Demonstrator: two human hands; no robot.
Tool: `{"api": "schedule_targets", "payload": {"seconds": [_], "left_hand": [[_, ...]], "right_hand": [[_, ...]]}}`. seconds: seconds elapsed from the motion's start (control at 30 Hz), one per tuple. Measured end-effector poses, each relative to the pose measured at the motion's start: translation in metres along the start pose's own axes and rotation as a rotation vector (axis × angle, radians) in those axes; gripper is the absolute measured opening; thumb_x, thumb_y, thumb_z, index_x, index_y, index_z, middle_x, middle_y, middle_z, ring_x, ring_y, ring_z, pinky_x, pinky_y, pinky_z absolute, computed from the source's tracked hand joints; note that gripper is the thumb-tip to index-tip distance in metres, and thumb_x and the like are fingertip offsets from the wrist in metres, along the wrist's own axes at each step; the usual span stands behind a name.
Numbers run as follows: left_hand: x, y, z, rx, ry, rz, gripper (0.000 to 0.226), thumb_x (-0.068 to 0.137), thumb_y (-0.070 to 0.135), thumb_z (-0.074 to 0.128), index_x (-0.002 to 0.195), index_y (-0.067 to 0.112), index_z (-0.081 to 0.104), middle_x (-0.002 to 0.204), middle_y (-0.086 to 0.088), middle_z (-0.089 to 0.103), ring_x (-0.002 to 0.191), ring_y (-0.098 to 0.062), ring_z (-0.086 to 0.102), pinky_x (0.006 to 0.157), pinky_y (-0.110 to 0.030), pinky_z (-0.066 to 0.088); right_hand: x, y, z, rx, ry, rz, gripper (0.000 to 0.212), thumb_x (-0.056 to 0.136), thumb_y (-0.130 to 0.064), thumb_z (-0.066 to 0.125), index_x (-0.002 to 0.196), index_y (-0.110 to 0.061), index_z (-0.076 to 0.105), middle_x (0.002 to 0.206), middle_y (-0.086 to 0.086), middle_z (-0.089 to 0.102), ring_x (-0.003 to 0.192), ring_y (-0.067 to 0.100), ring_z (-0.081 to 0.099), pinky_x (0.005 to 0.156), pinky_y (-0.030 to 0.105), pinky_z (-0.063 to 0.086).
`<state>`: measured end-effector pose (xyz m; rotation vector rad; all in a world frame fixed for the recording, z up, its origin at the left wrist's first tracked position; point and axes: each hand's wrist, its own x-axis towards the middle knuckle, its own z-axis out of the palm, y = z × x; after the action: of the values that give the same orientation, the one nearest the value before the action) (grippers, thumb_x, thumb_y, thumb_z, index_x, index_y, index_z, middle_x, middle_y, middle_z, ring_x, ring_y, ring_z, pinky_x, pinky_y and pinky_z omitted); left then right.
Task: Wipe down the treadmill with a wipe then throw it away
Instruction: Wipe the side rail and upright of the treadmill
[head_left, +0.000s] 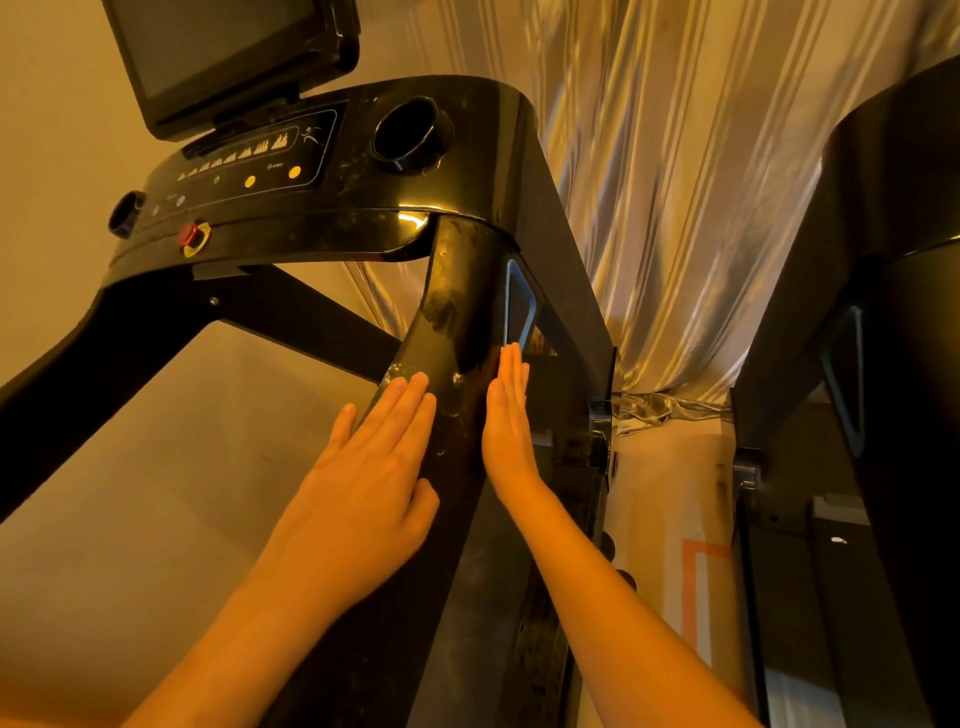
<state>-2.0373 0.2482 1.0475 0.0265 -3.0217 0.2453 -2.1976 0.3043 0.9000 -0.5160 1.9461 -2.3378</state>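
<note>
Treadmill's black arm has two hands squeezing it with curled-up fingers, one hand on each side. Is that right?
Not quite: the fingers are not curled up and squeezing. The head view shows the left hand and the right hand with straight fingers laid flat against the black treadmill arm. The rest is right: there is one hand on each side.

Glossy, smudged black plastic treadmill, shiny satin-like pleated curtain, dark glassy screen
</note>
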Motion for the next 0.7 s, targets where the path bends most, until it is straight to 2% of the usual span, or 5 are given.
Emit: {"api": "schedule_targets", "payload": {"seconds": [0.1, 0.33, 0.47, 0.57, 0.7], "left_hand": [[0.000, -0.002, 0.000, 0.005, -0.007, 0.002, 0.073, 0.095, 0.047, 0.021, 0.156, 0.031, -0.016, 0.162, 0.011, -0.029, 0.147, -0.005, -0.031, 0.109, -0.027, -0.026], [0.000, -0.004, 0.003, -0.019, 0.000, 0.006, 0.076, 0.092, 0.047, 0.021, 0.156, 0.031, -0.015, 0.162, 0.010, -0.027, 0.148, -0.007, -0.029, 0.111, -0.029, -0.024], [0.000, -0.006, 0.007, -0.028, 0.025, 0.018, 0.076, 0.092, 0.045, 0.028, 0.158, 0.027, -0.004, 0.166, 0.006, -0.015, 0.152, -0.011, -0.018, 0.115, -0.035, -0.016], [-0.001, -0.002, 0.002, 0.000, 0.040, 0.041, 0.074, 0.095, 0.039, 0.040, 0.161, 0.021, 0.012, 0.168, 0.001, -0.001, 0.154, -0.015, -0.003, 0.118, -0.041, -0.006], [-0.001, 0.002, -0.005, 0.007, -0.006, -0.003, 0.074, 0.107, 0.038, 0.036, 0.154, 0.028, -0.020, 0.158, 0.008, -0.032, 0.148, -0.010, -0.029, 0.111, -0.032, -0.024]], "right_hand": [[0.011, -0.015, -0.001, 0.043, 0.025, 0.021, 0.048, 0.114, -0.033, 0.018, 0.159, -0.033, 0.001, 0.160, -0.026, -0.004, 0.150, 0.000, -0.015, 0.126, 0.033, -0.006], [-0.015, -0.010, 0.009, 0.043, 0.031, 0.030, 0.043, 0.112, -0.040, 0.016, 0.150, -0.047, -0.001, 0.162, -0.028, -0.008, 0.154, 0.003, -0.015, 0.128, 0.044, -0.008], [0.009, -0.033, 0.004, -0.011, 0.048, 0.049, 0.049, 0.113, -0.036, 0.015, 0.159, -0.032, -0.001, 0.168, -0.018, -0.006, 0.150, -0.001, -0.015, 0.128, 0.040, -0.008], [0.002, -0.033, 0.008, 0.017, 0.042, 0.025, 0.045, 0.113, -0.034, 0.016, 0.154, -0.038, -0.001, 0.162, -0.025, -0.006, 0.152, -0.001, -0.014, 0.128, 0.037, -0.008], [-0.013, -0.023, 0.012, 0.027, 0.034, 0.003, 0.041, 0.114, -0.033, 0.017, 0.148, -0.048, 0.001, 0.160, -0.028, -0.005, 0.154, 0.001, -0.011, 0.128, 0.039, -0.008]]}}
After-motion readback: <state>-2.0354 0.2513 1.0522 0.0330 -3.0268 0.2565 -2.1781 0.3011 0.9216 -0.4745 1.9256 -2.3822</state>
